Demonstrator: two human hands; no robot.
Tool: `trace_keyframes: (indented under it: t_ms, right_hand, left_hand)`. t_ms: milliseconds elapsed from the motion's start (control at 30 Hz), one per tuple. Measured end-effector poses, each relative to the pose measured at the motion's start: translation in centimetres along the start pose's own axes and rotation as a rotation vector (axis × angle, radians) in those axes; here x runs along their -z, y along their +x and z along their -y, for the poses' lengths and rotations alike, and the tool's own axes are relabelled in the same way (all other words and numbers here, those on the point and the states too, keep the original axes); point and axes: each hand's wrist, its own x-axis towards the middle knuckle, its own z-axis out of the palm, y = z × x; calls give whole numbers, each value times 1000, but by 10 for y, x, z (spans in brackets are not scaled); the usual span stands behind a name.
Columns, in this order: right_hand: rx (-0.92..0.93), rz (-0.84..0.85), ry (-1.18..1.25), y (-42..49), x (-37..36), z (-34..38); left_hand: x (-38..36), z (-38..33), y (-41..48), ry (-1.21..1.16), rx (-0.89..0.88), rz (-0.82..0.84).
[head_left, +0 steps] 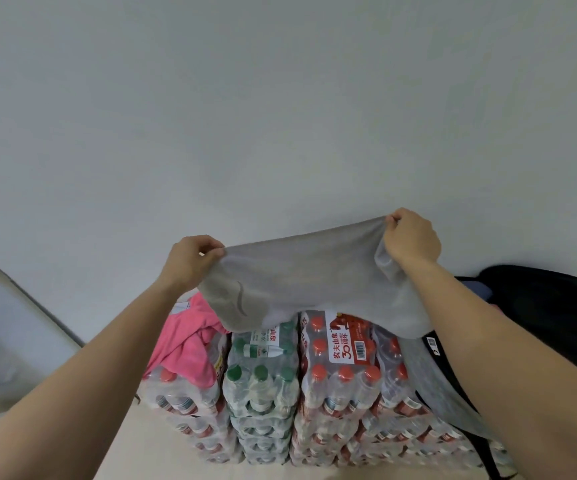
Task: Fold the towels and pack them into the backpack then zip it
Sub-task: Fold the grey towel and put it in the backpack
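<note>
A grey towel (pixel 301 282) is stretched in the air between my two hands, above stacked packs of bottled water. My left hand (pixel 190 259) pinches its left top corner and my right hand (pixel 413 239) pinches its right top corner. The towel's lower edge drapes down onto the bottle packs. A crumpled pink towel (pixel 190 337) lies on the packs at the left, partly behind my left forearm. The black backpack (pixel 550 313) sits at the right on the packs, partly hidden by my right arm; its zip is not visible.
Shrink-wrapped packs of water bottles (pixel 342 375), with red and green caps, form the stacked work surface against a plain white wall. A pale framed panel (pixel 13 327) leans at the far left. A tan floor shows at the bottom.
</note>
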Motion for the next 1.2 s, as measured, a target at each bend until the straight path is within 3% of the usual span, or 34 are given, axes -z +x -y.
trace_keyframes:
  t_ms: [133,267,400,633,767,967,1200]
  right_hand:
    - [11,262,311,-29,-30,7]
    - [-34,390,570,-77,-60,27]
    - [-123,412,680,-110,-98,31]
    - [-317,378,1022,-144,-113,20]
    - [-322,382,1090,-156,-116,17]
    - [-186,359,989,-167,-126,13]
    - [-230,458,934,-176,-139,5]
  left_hand:
    - [-30,-14,-9,-46,3,28]
    - [-77,-35,-28,-68,32,123]
    - [-114,-45,-46,-165,90,164]
    - [-121,-39,-71,-541,196,305]
    - [-125,-34,-81,-664,226,317]
    - [-135,-23,-93,-686,302,140]
    - [-141,-17,-104,-673,285,63]
